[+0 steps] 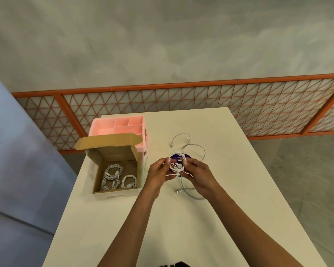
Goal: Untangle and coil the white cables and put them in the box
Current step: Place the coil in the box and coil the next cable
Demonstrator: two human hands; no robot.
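Item: one white cable coil (176, 164), held above the counter (181, 228) between the left hand (159, 173) and the right hand (199, 176), just right of the cardboard box (112, 153). Grip: fingers of both hands were curled round the coil and pinched its opposite edges, with a plug end showing at its centre. Handling, as judged: light, limp and springy. The loops would likely spring open if released, so the coil was best taken across the whole bundle, not by one strand or the plug. Stored: about three coiled cables (112, 175) lay on the box floor, with the lid flap standing open at the back. Outstanding: a short loose cable (181, 135) lay curved on the counter beyond the hands. A longer loose cable (198, 146) looped round the right side and ended in a plug near the right wrist. Other: a pink compartment tray (123, 126) stood behind the box, and a purple disc (183, 157) with white lettering lay under the hands. Not determined: whether the held coil's tail was tucked or free; whether the longer cable joined the coil, since the hands covered the crossing; the exact count of coils in the box, as they overlapped; the wording on the disc, which was mostly covered.
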